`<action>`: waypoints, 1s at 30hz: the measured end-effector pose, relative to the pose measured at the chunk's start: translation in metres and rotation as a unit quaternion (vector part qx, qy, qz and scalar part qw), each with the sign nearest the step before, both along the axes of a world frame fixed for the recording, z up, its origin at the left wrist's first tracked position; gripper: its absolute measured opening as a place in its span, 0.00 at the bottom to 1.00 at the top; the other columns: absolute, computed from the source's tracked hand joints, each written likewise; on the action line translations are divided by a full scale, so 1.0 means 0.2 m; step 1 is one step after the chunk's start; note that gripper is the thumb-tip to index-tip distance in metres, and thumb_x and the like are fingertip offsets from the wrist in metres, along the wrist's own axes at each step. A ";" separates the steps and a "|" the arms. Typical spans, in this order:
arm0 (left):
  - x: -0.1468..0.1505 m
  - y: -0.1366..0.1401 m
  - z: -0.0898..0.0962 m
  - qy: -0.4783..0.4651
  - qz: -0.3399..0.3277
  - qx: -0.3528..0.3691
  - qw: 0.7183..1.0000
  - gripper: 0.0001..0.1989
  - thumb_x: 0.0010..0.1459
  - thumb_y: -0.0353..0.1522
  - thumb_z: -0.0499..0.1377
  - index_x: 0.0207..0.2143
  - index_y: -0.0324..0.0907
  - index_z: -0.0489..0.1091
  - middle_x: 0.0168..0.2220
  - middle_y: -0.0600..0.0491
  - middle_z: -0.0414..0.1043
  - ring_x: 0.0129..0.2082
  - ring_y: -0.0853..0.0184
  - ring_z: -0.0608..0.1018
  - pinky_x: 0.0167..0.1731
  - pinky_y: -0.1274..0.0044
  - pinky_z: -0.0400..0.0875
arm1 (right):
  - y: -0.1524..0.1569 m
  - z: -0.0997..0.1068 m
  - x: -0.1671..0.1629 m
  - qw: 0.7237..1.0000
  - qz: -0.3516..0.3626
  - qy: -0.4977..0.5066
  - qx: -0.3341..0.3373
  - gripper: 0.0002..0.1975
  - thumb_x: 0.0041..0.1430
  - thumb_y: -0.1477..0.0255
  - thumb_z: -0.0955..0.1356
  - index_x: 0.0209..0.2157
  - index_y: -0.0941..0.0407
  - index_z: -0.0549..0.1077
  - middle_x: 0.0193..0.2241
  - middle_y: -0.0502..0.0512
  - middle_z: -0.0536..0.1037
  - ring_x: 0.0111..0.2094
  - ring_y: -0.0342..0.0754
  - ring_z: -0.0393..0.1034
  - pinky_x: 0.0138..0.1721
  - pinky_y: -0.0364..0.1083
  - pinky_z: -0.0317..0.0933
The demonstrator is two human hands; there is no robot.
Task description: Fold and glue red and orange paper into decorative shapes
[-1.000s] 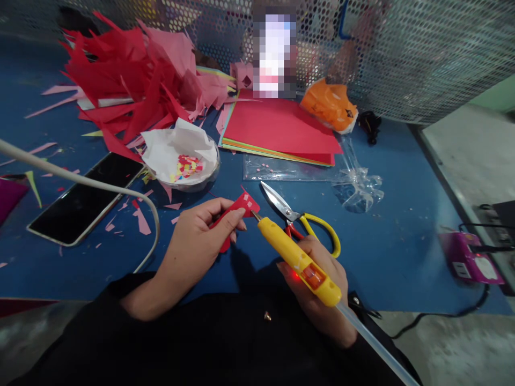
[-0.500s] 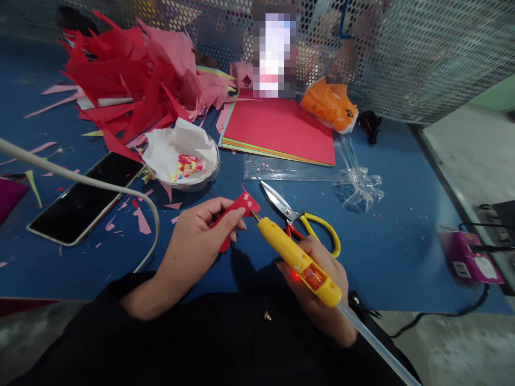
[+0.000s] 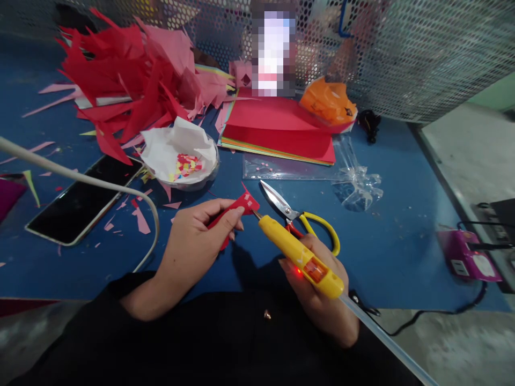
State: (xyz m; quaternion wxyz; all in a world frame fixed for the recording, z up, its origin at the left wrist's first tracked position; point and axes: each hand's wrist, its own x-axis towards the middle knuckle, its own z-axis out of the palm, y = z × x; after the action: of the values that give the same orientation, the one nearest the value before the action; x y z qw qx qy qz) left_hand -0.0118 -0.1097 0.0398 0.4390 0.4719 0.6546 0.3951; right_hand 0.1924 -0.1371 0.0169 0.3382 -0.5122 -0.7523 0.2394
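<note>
Right hand [image 3: 319,308] wrapped round the glue gun [image 3: 289,244], nozzle [image 3: 256,214] right at the red card [image 3: 242,200], which the left hand [image 3: 195,230] pinches! Gluing, it seems; next move wants a steady tip. Scissors [image 3: 288,213] beyond.

Table [image 3: 382,241] around the scissors [image 3: 287,211]
Left of the scissors: the paper piece [image 3: 244,202], farther out the phone [image 3: 76,206]. Before them: the glue gun [image 3: 298,255]. Behind: the paper stack [image 3: 277,126], partly on the plastic sleeve [image 3: 293,171]. Behind and left: the bowl [image 3: 206,181], snippets [image 3: 188,165] in it; farther back, the scrap heap [image 3: 124,80].
</note>
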 end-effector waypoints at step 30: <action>-0.03 0.01 -0.05 -0.125 0.003 -0.042 0.991 0.15 0.54 0.45 0.67 0.29 0.42 0.75 0.23 0.56 0.73 0.19 0.75 0.69 0.18 0.84 0.62 | 0.38 0.06 0.42 0.945 -0.209 -0.218 0.124 0.16 0.62 0.71 0.66 0.51 0.56 0.73 0.49 0.65 0.74 0.47 0.57 0.73 0.44 0.55 0.69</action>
State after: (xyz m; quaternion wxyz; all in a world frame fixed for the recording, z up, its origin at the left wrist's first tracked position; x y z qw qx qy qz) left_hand -0.0171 -0.1073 0.0308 0.5353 0.3981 0.6119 0.4249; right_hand 0.2763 -0.0619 0.0293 0.2692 -0.6518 -0.7074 -0.0489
